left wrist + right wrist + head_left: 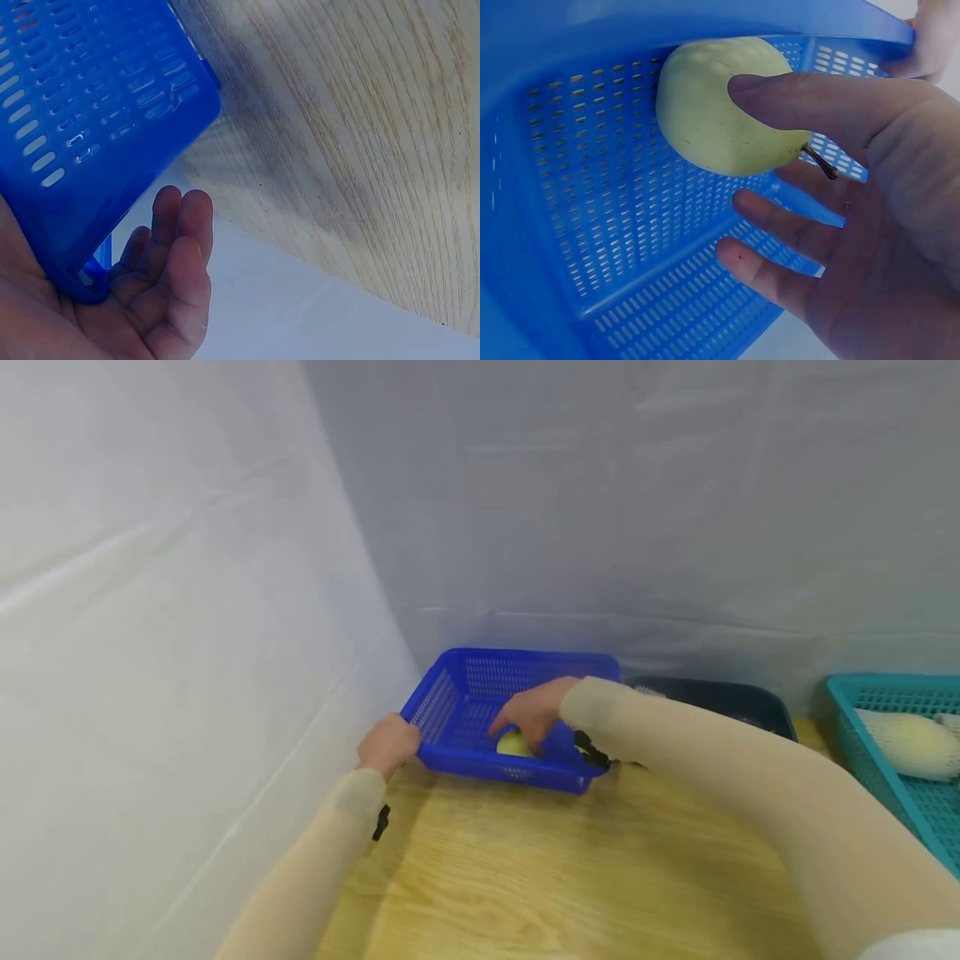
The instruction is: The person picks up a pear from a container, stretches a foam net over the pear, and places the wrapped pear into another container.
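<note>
A blue plastic basket point(498, 766) with slotted walls stands in the corner at the middle of the head view. My left hand point(390, 743) grips its rim at the near left corner; in the left wrist view the rim lies against the palm, fingers curving up beneath it. Inside the basket, my right hand point(536, 710) holds a pale green pear point(705, 120) by the near wall. Its thumb lies across the pear, whose brown stem points toward the palm. The index finger is partly hidden behind the fruit, while other fingers spread below it.
Right of the blue basket sits a dark tray point(723, 697), partly behind my right sleeve. Farther right, a teal basket point(870, 735) holds produce in white foam netting point(911, 743). White sheeting point(225, 568) rises at the left and back of the wooden table point(510, 868).
</note>
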Demonstrator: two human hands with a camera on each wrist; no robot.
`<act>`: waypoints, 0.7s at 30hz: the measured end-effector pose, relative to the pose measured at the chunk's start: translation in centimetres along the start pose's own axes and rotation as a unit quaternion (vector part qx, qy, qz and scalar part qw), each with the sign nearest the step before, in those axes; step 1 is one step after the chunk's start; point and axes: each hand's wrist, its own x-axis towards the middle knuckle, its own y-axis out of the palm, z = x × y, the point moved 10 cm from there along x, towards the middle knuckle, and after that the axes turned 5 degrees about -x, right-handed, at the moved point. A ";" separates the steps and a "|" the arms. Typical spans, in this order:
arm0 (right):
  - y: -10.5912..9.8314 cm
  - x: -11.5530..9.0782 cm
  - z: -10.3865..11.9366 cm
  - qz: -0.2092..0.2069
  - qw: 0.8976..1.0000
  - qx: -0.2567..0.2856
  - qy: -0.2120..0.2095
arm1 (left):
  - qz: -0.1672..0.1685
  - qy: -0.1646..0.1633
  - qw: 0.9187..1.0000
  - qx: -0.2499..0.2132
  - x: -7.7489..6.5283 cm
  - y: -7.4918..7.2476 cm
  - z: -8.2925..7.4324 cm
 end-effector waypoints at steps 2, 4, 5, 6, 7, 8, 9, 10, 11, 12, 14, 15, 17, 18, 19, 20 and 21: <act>0.1 0.1 0.0 0.000 1.000 -0.005 -0.001 | 0.000 -0.002 1.000 0.001 0.0 -0.1 -0.1; 0.1 0.2 0.1 -0.004 1.000 -0.011 -0.007 | 0.004 -0.002 1.000 0.004 0.0 -0.2 -0.2; 0.1 0.2 0.1 -0.007 1.000 -0.012 -0.012 | 0.004 -0.002 1.000 0.005 0.1 -0.2 -0.3; 0.1 0.2 0.1 -0.011 1.000 -0.014 -0.015 | 0.005 -0.001 1.000 0.006 0.1 -0.2 -0.3; 0.1 0.2 0.1 -0.015 1.000 -0.016 -0.018 | 0.007 -0.001 1.000 0.007 0.1 -0.2 -0.3; 0.1 0.2 0.1 -0.020 0.999 -0.016 -0.021 | 0.007 -0.001 1.000 0.007 0.1 -0.2 -0.4; 0.0 0.2 0.2 -0.025 0.999 -0.017 -0.025 | 0.008 0.000 1.000 0.007 0.1 -0.2 -0.4; 0.0 0.1 0.2 -0.027 0.999 -0.016 -0.028 | 0.006 -0.002 1.000 0.008 0.1 -0.2 -0.4; 0.0 0.1 0.1 -0.028 0.999 -0.014 -0.028 | 0.006 -0.003 1.000 0.007 0.0 -0.2 -0.4; 0.1 0.1 0.1 -0.027 0.999 -0.011 -0.026 | 0.006 -0.004 1.000 0.007 0.0 -0.2 -0.5; 0.4 0.1 -0.3 -0.020 1.000 -0.001 -0.021 | 0.003 -0.004 1.000 0.006 0.0 -0.2 -0.5; 0.7 0.1 -0.5 -0.014 1.000 0.002 -0.016 | 0.001 -0.004 1.000 0.006 0.0 -0.2 -0.5; 1.2 0.0 -0.8 0.000 1.000 0.010 -0.009 | 0.001 -0.002 1.000 0.004 0.0 -0.1 -0.6; 1.5 -0.1 -1.0 0.006 1.000 0.014 -0.008 | 0.000 -0.001 1.000 0.004 0.1 -0.1 -0.6; 1.7 -0.2 -1.1 0.010 1.000 0.015 -0.008 | -0.001 0.001 1.000 0.004 0.1 0.0 -0.7; 1.9 -0.2 -1.1 0.012 1.000 0.013 -0.009 | 0.001 0.002 1.000 0.002 0.2 0.1 -0.8; 2.0 -0.4 -1.1 0.015 1.000 0.015 -0.012 | 0.003 0.005 1.000 0.003 0.2 0.1 -0.8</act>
